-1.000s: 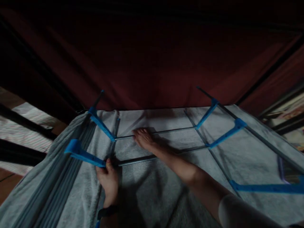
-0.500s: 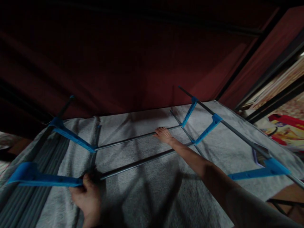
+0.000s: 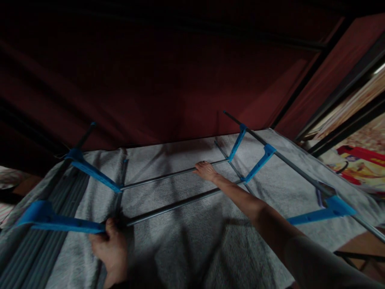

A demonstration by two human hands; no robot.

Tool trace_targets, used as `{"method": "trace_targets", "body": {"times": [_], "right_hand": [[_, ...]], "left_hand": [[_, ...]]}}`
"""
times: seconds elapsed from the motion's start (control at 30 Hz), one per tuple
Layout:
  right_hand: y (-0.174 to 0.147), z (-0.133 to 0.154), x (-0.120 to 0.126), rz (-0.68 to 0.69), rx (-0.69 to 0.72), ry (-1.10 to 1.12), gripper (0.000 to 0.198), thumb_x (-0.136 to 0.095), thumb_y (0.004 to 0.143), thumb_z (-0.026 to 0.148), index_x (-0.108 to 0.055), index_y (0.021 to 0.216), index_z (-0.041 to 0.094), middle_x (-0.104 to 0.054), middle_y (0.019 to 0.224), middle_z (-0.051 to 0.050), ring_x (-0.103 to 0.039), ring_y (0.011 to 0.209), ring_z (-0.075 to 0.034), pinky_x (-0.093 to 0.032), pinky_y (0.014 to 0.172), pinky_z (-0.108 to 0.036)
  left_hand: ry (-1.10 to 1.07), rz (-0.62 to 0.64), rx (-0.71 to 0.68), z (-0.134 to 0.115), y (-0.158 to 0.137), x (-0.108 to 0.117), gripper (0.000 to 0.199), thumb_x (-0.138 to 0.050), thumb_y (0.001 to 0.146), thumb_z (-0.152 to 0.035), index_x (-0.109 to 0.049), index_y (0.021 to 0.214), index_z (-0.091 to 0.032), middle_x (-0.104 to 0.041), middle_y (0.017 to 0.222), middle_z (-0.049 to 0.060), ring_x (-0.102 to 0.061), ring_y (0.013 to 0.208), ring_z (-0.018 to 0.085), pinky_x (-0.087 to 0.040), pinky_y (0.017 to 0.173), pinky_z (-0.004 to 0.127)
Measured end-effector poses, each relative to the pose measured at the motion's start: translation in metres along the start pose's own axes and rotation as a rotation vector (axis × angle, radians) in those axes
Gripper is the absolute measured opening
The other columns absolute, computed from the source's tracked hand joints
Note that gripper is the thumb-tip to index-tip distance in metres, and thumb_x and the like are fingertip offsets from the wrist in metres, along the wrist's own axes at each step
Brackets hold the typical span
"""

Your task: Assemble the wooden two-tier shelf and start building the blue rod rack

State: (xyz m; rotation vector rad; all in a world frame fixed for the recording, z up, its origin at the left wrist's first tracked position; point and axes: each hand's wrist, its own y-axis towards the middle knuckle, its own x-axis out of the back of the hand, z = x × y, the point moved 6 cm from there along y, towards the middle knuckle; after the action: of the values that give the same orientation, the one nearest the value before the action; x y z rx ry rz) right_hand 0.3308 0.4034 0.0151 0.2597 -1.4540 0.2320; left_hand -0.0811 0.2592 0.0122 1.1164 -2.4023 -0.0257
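A frame of grey metal tubes and blue plastic brackets lies before me. My left hand [image 3: 110, 249] is closed round the inner end of the near left blue bracket [image 3: 69, 222], where it meets a tube. My right hand [image 3: 205, 171] wraps the far cross tube [image 3: 162, 177], towards its right end. Under my right forearm runs the nearer cross tube [image 3: 174, 206]. Another blue bracket [image 3: 93, 171] joins the far tube's left end. On the right, blue brackets [image 3: 259, 163] rise to a long side tube [image 3: 290, 162]; my right arm partly hides the nearest one [image 3: 325, 212].
Grey fabric [image 3: 186, 237] covers the surface below. Several loose grey tubes [image 3: 64, 200] lie along the left. A phone-like object [image 3: 321, 196] sits beneath the right side tube. Dark red panel [image 3: 180, 92] stands behind; a red and yellow package [image 3: 361, 164] is at right.
Both side parts of the frame have shifted slightly inward, the near right bracket most. The view has also moved a little. Both hands keep their hold.
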Motion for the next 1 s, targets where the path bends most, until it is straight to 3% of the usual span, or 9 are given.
{"method": "trace_targets", "body": {"times": [0.07,0.17,0.33,0.5,0.6,0.73,0.8,0.87,1.0], "right_hand": [[-0.007,0.004,0.009,-0.055,-0.033,0.058,0.026,-0.055,0.103,0.033,-0.067,0.115,0.013,-0.070,0.117,-0.014,-0.061,0.115,-0.024,-0.042,0.103,-0.039],[-0.036,0.009,0.030,-0.267,-0.170,0.195,0.030,-0.055,0.100,0.024,-0.062,0.127,0.015,-0.063,0.130,-0.015,-0.055,0.124,-0.026,-0.042,0.106,-0.042],[-0.133,0.035,0.060,-0.607,-0.232,0.442,0.030,-0.050,0.098,0.021,-0.063,0.124,0.020,-0.061,0.131,-0.014,-0.054,0.126,-0.027,-0.046,0.107,-0.047],[-0.228,0.058,0.086,-0.673,-0.271,0.495,0.025,-0.049,0.100,0.029,-0.065,0.119,0.026,-0.062,0.130,-0.010,-0.056,0.126,-0.026,-0.048,0.106,-0.048],[-0.265,0.059,0.115,-0.690,-0.270,0.422,0.026,-0.049,0.100,0.034,-0.066,0.120,0.028,-0.061,0.132,-0.010,-0.056,0.126,-0.027,-0.048,0.105,-0.050],[-0.298,0.043,0.168,-0.787,-0.295,0.218,0.030,-0.051,0.099,0.039,-0.067,0.121,0.027,-0.061,0.129,-0.012,-0.055,0.123,-0.029,-0.046,0.102,-0.052],[-0.311,0.032,0.195,-0.849,-0.331,0.086,0.031,-0.051,0.099,0.043,-0.068,0.119,0.027,-0.060,0.130,-0.014,-0.055,0.122,-0.031,-0.044,0.101,-0.054],[-0.324,0.021,0.218,-0.911,-0.390,-0.024,0.035,-0.051,0.099,0.048,-0.070,0.118,0.025,-0.060,0.131,-0.016,-0.055,0.119,-0.033,-0.043,0.100,-0.055],[-0.336,0.009,0.243,-0.947,-0.556,-0.131,0.047,-0.048,0.098,0.056,-0.071,0.120,0.021,-0.059,0.132,-0.020,-0.052,0.122,-0.039,-0.042,0.098,-0.060]], "left_hand": [[-0.023,-0.013,0.007,0.000,0.001,0.000,0.027,-0.063,0.078,-0.047,-0.051,0.080,-0.024,-0.045,0.069,-0.002,-0.049,0.071,0.022,-0.048,0.092,0.054],[-0.084,-0.012,-0.018,-0.005,0.005,-0.004,0.026,-0.064,0.079,-0.045,-0.050,0.076,-0.024,-0.044,0.067,-0.004,-0.048,0.070,0.019,-0.050,0.090,0.048],[-0.134,-0.023,-0.019,-0.010,0.016,-0.016,0.023,-0.063,0.079,-0.040,-0.047,0.075,-0.024,-0.042,0.068,-0.004,-0.049,0.072,0.019,-0.049,0.091,0.045],[-0.086,0.037,0.018,-0.013,0.023,-0.026,0.021,-0.060,0.082,-0.039,-0.052,0.086,-0.021,-0.052,0.078,0.002,-0.059,0.093,0.029,-0.047,0.100,0.053],[-0.057,0.057,0.010,-0.019,0.019,-0.020,0.036,-0.066,0.079,-0.034,-0.056,0.108,-0.015,-0.062,0.109,0.014,-0.053,0.124,0.036,-0.036,0.113,0.057],[-0.052,0.024,0.065,-0.028,-0.014,0.000,0.064,-0.065,0.079,-0.022,-0.046,0.137,-0.003,-0.048,0.141,0.029,-0.039,0.143,0.037,-0.027,0.121,0.052],[-0.089,0.002,0.029,-0.041,-0.041,0.012,0.062,-0.064,0.081,-0.020,-0.048,0.138,-0.003,-0.047,0.141,0.029,-0.041,0.141,0.037,-0.029,0.121,0.051],[-0.159,0.036,-0.090,-0.063,-0.068,0.022,0.054,-0.063,0.083,-0.021,-0.054,0.136,-0.012,-0.049,0.140,0.021,-0.046,0.137,0.033,-0.035,0.118,0.049],[-0.274,0.067,-0.308,-0.125,-0.099,0.047,0.040,-0.059,0.087,-0.021,-0.062,0.127,-0.015,-0.050,0.138,0.018,-0.051,0.132,0.029,-0.042,0.113,0.045]]}}
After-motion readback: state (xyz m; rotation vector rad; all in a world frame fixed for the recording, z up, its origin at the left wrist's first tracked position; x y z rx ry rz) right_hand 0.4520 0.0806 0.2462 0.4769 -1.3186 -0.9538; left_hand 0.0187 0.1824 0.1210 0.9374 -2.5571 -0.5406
